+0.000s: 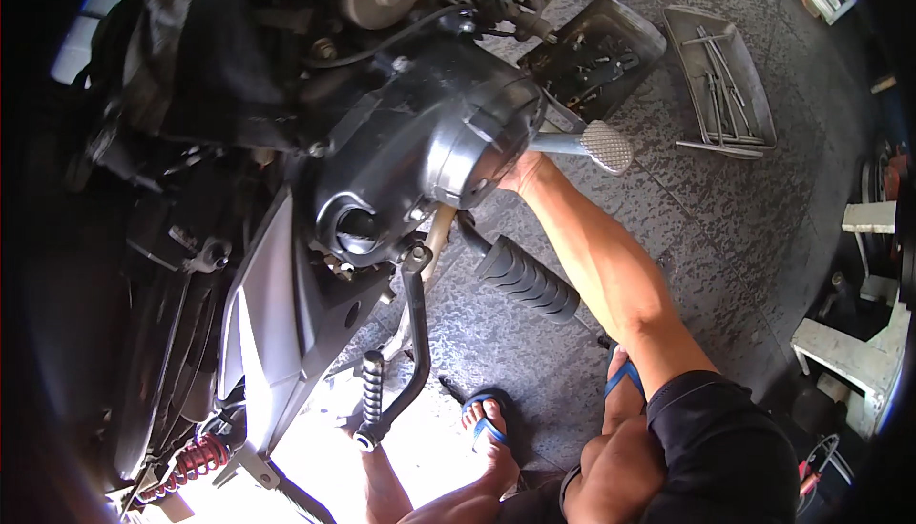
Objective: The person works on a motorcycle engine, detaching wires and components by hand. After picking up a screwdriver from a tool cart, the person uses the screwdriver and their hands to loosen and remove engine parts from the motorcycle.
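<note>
My right hand (516, 173) reaches beneath the round dark engine side cover (420, 133) of a motorcycle, just below the brake pedal (608, 147) with its knurled metal pad. The cover hides most of the fingers, so I cannot see whether they hold anything. Below the wrist, a black rubber footpeg (530, 278) sticks out. The kick-start lever (412, 352) hangs from the lower part of the engine. At the bottom, what looks like my left forearm (380, 481) rises into bright glare, and its hand is washed out there.
A dark pan (634, 32) of bolts and small parts stands on the floor past the engine. Beside it, a metal tray (760, 109) holds several T-handle wrenches (727, 85). White stands (849, 357) line the right side. My sandalled feet (489, 419) are close to the footpeg.
</note>
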A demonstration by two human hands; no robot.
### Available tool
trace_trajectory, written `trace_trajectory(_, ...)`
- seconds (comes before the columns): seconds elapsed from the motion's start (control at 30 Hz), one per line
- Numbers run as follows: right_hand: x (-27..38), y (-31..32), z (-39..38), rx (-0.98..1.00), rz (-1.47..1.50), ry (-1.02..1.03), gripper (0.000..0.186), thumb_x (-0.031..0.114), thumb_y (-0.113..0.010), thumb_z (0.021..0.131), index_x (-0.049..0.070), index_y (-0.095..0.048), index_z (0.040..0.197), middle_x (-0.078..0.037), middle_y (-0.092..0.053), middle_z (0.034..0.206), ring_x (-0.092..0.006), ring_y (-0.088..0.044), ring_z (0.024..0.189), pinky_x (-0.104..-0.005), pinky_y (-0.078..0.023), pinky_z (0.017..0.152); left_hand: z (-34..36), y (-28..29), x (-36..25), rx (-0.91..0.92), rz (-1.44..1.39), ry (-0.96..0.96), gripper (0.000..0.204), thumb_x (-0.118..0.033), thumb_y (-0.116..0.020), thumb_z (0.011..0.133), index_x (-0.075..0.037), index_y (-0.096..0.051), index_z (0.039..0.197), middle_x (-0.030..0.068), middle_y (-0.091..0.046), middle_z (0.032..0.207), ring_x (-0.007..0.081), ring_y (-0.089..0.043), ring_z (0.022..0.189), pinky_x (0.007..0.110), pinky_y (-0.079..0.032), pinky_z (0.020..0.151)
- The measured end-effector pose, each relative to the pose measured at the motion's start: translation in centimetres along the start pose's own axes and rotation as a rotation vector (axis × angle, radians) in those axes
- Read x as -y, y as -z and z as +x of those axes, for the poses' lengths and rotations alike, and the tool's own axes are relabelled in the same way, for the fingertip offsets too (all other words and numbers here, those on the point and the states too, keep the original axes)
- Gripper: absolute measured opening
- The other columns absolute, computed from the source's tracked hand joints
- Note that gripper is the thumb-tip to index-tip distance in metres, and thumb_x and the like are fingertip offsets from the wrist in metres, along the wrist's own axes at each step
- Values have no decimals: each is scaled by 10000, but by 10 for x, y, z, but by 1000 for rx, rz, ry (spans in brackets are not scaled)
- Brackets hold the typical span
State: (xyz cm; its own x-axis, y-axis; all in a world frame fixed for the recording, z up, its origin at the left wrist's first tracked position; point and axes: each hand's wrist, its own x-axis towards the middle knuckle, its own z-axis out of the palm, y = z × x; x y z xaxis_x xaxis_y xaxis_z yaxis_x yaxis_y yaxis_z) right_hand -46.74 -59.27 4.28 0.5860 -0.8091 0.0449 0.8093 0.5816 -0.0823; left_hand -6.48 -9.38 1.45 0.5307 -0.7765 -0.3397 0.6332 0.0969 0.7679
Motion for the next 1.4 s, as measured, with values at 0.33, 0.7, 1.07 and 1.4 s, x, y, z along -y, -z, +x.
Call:
trace_trajectory(0.33,-31,86,53,-68,119,11,328,343,-564,938,56,-650,1072,-127,-690,1067,-249,-672,934,-456,-551,827,-75,-67,39,-602,91,475,928,-803,-470,818,-7,-476,1295,213,-517,1235,369,-562,1072,542,-455,954)
trace_trajectory(0.7,-52,113,74,131,294,-26,183,172,-605,920,18,-657,835,-123,-694,764,-208,-661,680,-344,-553,595,-123,-117,14,-515,660,777,966,-789,-322,884,-13,-309,1459,287,-375,1458,484,-402,1309,600,-334,1097)
trace_trajectory(1.07,-42,23,58,136,100,77,118,85,-527,956,27,-630,970,-65,-639,768,-168,-612,606,-319,-488,487,-114,-141,-36,-458,934,841,908,-777,-312,902,-8,-392,1378,317,-488,1336,473,-517,1194,616,-417,1018)
trace_trajectory(1.4,-14,4,35,-138,-166,25,179,16,-542,921,-73,-676,1001,-133,-682,908,-209,-634,768,-356,-516,682,-99,-160,-21,-379,1067,879,846,-715,-298,948,1,-398,1386,292,-550,1274,403,-599,1118,525,-494,968)
